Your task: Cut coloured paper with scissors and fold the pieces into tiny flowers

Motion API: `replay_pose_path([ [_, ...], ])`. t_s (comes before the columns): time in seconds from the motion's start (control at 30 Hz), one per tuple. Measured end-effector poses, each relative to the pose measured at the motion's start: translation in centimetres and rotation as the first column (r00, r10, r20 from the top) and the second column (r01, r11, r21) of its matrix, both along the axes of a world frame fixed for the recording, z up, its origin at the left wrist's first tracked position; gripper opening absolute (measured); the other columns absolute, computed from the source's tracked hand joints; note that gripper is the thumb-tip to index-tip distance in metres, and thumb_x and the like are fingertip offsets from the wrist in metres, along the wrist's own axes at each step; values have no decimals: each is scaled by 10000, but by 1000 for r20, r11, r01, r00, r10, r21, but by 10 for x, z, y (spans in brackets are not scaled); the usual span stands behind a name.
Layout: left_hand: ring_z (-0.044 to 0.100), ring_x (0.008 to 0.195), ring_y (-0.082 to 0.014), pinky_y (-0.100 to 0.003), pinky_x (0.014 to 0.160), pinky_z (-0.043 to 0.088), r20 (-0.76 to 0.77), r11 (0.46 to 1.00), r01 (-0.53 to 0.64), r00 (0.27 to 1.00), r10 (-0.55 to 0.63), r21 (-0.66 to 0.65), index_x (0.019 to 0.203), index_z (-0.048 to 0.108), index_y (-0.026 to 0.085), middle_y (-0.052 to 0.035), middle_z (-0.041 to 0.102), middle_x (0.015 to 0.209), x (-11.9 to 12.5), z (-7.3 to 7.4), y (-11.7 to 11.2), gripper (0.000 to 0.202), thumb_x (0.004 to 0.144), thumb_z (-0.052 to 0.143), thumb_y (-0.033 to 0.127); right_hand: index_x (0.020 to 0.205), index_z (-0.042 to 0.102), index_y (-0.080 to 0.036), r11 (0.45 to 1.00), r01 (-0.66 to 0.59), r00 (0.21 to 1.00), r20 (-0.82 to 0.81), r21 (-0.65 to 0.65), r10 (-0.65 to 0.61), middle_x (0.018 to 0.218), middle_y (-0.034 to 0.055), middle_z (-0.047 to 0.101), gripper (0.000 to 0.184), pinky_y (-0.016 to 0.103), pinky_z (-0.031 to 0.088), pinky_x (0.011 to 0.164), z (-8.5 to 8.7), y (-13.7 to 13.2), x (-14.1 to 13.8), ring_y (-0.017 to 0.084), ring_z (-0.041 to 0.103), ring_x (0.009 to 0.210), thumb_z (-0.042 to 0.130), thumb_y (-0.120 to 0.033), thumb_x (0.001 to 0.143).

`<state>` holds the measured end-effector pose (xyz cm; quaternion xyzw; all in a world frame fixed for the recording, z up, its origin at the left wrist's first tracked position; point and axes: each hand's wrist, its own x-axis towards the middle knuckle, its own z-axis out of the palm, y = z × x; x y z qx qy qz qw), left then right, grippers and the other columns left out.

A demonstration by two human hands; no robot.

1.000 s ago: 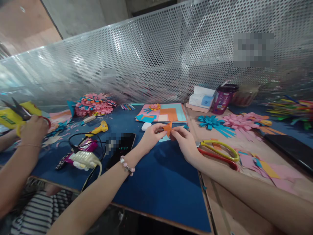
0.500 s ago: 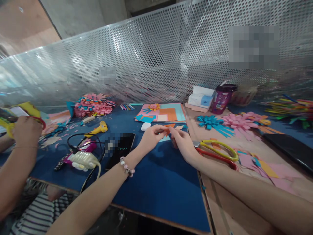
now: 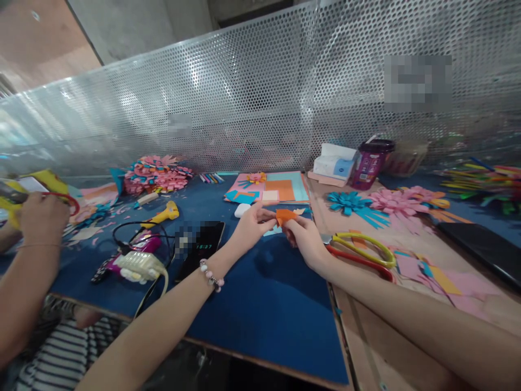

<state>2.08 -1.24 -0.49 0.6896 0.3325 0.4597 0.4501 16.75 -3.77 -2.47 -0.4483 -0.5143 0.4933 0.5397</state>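
The left hand (image 3: pixel 250 225) was at the left edge of the orange paper (image 3: pixel 285 216), thumb and forefinger slightly parted; whether they gripped it, I could not tell. The paper was between both hands, above the blue tabletop (image 3: pixel 264 309) – small, probably almost weightless, thin enough to crease under a hard squeeze, and unlikely to slip. Its edges looked the best place for a light pinch, leaving the middle flat. The right hand (image 3: pixel 306 238) had its lower right part pinched between thumb and fingers – scissors (image 3: pixel 360 263) lay just beyond that wrist.
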Motion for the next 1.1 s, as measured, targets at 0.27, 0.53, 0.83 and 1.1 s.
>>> replay_pose_path([
  [0.27,596,685,-116,-260,665,465,105,992,-26,994,39,-121,1198,477,139,-64,663,837,2,-2,-1,534,686,620,98,596,445,-188,1000,21,1000,10,8,-21,486,-63,385,250,208,246,378,0,2,-1,69,330,414,552,-364,739],
  [0.53,594,738,-124,-229,628,442,71,985,-48,996,61,-168,1147,539,130,-90,670,894,1,3,-2,471,683,617,115,667,466,-198,998,59,998,-5,35,-59,534,-55,457,204,199,290,349,1,0,-3,88,442,432,578,-352,736],
  [0.83,590,748,-121,-223,624,443,68,986,-45,996,57,-160,1110,565,126,-77,654,884,-1,-3,3,444,669,590,84,780,470,-209,995,69,998,-6,70,-69,560,-54,497,227,218,381,326,-1,1,-5,110,485,426,602,-387,731],
  [1.1,579,706,-118,-247,624,465,48,984,-112,992,120,-140,1161,513,121,-69,627,861,4,-4,0,473,699,616,137,814,497,-194,993,105,991,77,52,-108,553,-66,477,205,195,303,325,0,1,-5,74,416,381,570,-371,739],
])
